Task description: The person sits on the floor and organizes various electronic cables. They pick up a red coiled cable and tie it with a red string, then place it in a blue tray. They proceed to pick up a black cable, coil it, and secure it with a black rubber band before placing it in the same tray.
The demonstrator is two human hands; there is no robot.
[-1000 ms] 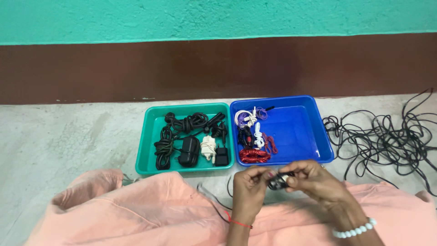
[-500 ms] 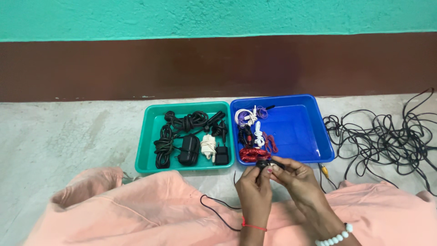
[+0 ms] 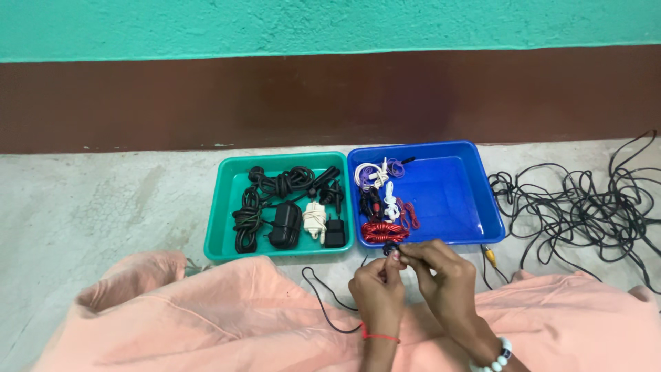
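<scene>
My left hand (image 3: 375,291) and my right hand (image 3: 444,279) meet just in front of the blue tray (image 3: 460,200). Both pinch the small dark end of a thin black cable (image 3: 323,297) at the fingertips. The cable trails down and left over the peach cloth (image 3: 206,324) on my lap. A red thread is on my left wrist and a white bead bracelet on my right. Right behind my fingers, inside the blue tray, lies a coiled red cable (image 3: 384,231).
A green tray (image 3: 224,213) holds coiled black cables, a black adapter and a white charger. The blue tray also holds white and purple cables at its left side. A tangle of black wire (image 3: 585,207) sprawls on the concrete floor to the right. A brown and teal wall stands behind.
Both hands have moved forward and a little left, closer to the blue tray's front edge, still holding the cable end between the fingertips.
</scene>
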